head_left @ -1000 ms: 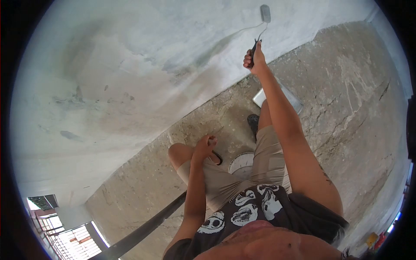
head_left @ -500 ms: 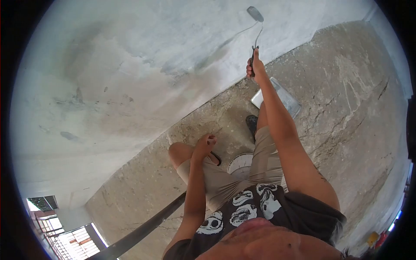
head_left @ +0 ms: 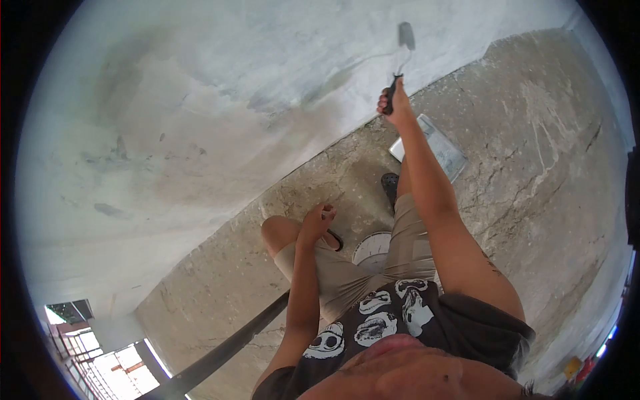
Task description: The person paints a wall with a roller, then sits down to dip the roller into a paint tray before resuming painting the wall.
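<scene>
My right hand (head_left: 396, 103) is wrapped round the dark handle of a paint roller (head_left: 406, 36), arm stretched out toward the wall. The grey roller head, slightly blurred, lies over the pale, patchy wall (head_left: 253, 73). Below that hand, partly hidden by my forearm, a paint tray (head_left: 445, 148) rests on the floor by the wall's foot. My left hand (head_left: 319, 223) rests at my bent left knee, its fingers loosely curled in, with nothing plainly visible in them.
A round white bucket or its lid (head_left: 373, 252) shows between my legs. The rough concrete floor (head_left: 513, 180) has cracks and pale splashes. A dark pole (head_left: 233, 340) slants in from the lower left. Barred window openings (head_left: 113, 367) stand at the far lower left.
The roller head has swung a little to the right and down, turning more upright in view. My right hand has shifted only slightly; my left hand stays at the knee.
</scene>
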`<control>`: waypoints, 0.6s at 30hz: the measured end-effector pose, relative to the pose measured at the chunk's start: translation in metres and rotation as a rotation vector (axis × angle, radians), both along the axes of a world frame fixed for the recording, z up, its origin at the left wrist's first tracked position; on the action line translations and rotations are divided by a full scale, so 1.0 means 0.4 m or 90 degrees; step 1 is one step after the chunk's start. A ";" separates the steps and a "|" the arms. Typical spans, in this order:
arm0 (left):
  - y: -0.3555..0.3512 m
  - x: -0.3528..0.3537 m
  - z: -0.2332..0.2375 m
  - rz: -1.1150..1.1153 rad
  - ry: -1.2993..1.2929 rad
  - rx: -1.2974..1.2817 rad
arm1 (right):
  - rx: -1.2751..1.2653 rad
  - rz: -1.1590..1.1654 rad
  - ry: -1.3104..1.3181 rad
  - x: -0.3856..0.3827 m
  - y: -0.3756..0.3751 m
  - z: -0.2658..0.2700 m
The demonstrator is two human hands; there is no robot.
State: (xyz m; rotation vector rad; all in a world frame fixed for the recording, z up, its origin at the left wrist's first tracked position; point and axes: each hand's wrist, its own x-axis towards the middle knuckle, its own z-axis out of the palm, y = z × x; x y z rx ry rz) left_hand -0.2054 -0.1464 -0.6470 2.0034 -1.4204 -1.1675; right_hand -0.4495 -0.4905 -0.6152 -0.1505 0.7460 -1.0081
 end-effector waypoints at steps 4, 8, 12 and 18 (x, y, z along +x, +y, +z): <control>0.006 0.014 0.002 -0.004 0.000 -0.011 | 0.023 0.051 -0.137 0.008 -0.021 -0.052; 0.008 0.014 0.004 -0.015 -0.007 -0.009 | 0.033 0.097 -0.116 0.099 0.041 -0.052; 0.009 0.017 -0.003 -0.047 -0.028 -0.024 | 0.021 0.157 -0.057 0.194 0.183 -0.061; 0.004 -0.004 0.033 0.011 0.006 0.009 | -0.016 0.348 0.083 0.221 0.288 -0.083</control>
